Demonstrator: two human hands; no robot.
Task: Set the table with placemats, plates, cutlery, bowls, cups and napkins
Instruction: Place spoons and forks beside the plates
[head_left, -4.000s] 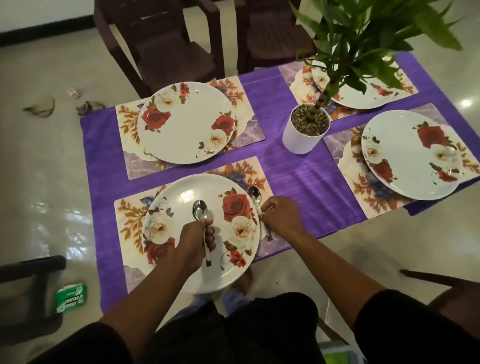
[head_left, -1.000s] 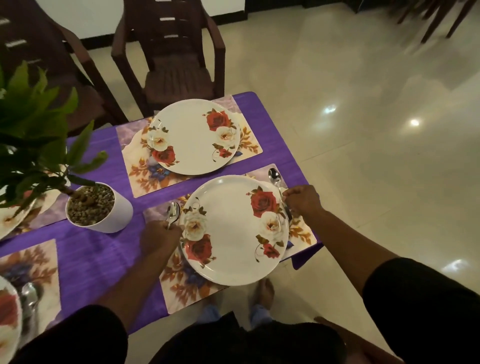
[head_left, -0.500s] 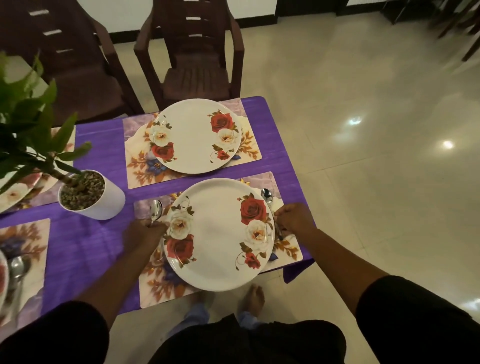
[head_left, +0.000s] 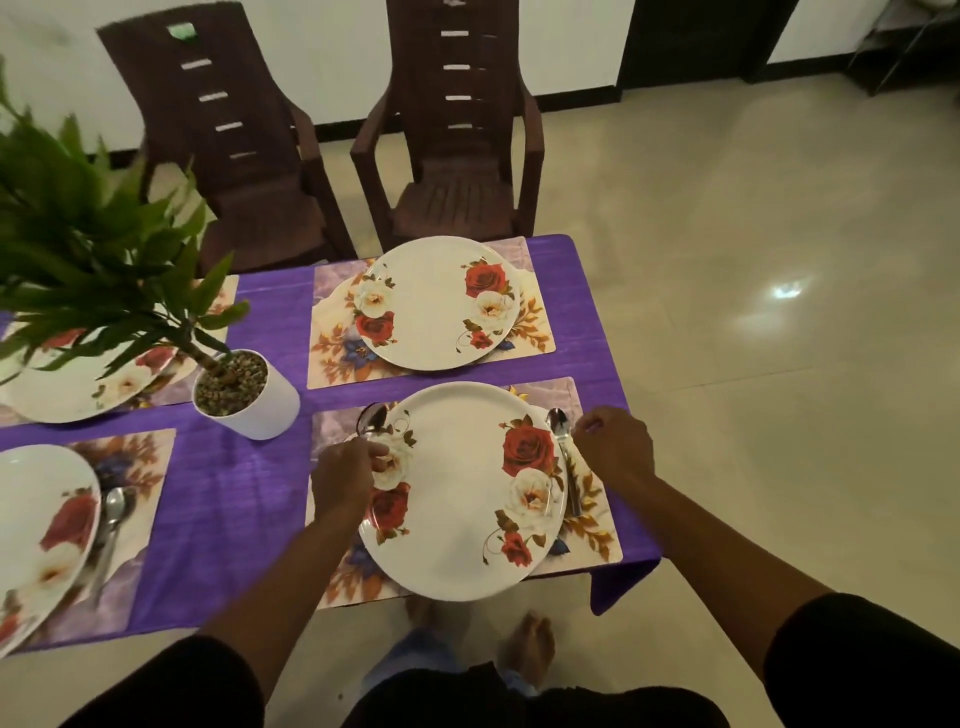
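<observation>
Black short sleeves (head_left: 862, 670), blue jeans (head_left: 415, 657), bare feet (head_left: 530, 647).

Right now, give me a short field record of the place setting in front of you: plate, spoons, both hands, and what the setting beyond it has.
near plate: on its placemat, overhanging the table edge toward the person
right spoon: lying on the placemat along the plate's right rim
left spoon: bowl showing at the plate's left rim, handle hidden by the hand
left hand: on the left spoon, fingers curled
right hand: just right of the right spoon; contact unclear
far plate: on its own placemat, no spoons visible
</observation>
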